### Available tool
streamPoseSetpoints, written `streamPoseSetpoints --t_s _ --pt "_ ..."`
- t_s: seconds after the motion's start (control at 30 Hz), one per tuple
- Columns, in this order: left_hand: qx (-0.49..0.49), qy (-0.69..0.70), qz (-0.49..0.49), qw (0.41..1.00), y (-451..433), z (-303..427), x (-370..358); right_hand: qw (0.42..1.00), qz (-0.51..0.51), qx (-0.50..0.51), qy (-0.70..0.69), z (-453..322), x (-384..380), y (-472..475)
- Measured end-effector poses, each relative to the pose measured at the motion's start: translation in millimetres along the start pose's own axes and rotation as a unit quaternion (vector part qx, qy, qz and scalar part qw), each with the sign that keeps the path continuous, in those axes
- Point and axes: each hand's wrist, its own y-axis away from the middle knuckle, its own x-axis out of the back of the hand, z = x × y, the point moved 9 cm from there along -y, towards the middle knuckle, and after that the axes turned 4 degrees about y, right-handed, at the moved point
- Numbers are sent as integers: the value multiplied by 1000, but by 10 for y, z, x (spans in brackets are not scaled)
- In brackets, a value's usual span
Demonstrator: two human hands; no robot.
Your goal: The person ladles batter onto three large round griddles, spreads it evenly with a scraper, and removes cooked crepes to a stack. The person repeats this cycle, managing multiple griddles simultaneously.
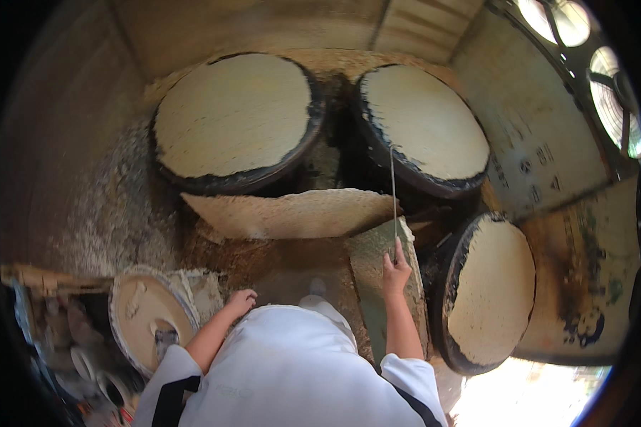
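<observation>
My right hand [397, 272] grips a thin metal rod [393, 192], its index finger laid along the shaft. The rod's far tip touches the near left rim of a round dark griddle [424, 181], at the edge of a pale, flat, batter-like layer [427, 120]. My left hand [241, 302] hangs by my waist with bent fingers; nothing shows in it. Left of that hand stands a round tub [116, 320] of beige, batter-like liquid [148, 299], with a cup-like dipper [165, 337] in it.
Another coated griddle [235, 117] lies at the far left, and a third [491, 296] at my right. A pale-crusted curved panel [294, 213] stands before the far griddles. A greenish board [374, 283] lies beneath my right arm. Printed panels [545, 155] and fans [614, 101] line the right.
</observation>
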Motion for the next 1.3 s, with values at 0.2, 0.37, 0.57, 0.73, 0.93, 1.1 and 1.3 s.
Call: streamPoseSetpoints --t_s 0.2,0.37,0.57,0.73,0.93,1.1,1.3 --pt "-19 -23 5 1000 163 -22 -32 988 -156 9 -8 -622 -687 451" --pt "-37 -37 47 998 342 -241 -7 971 -222 94 -5 -1458 -1204 510" --pt "3 4 76 997 644 -517 -14 952 -252 174 32 -2118 -1989 150" --pt "-8 18 106 994 1002 -577 63 951 -290 103 10 -2265 -2533 -146" --pt "-7 29 125 992 1237 -778 70 949 -240 190 73 -2673 -2668 -336" --pt "18 74 110 991 1201 -855 59 961 -255 89 60 -2555 -2791 -280" --pt "-23 74 63 995 616 -784 431 977 -176 72 -101 -1829 -2244 286"
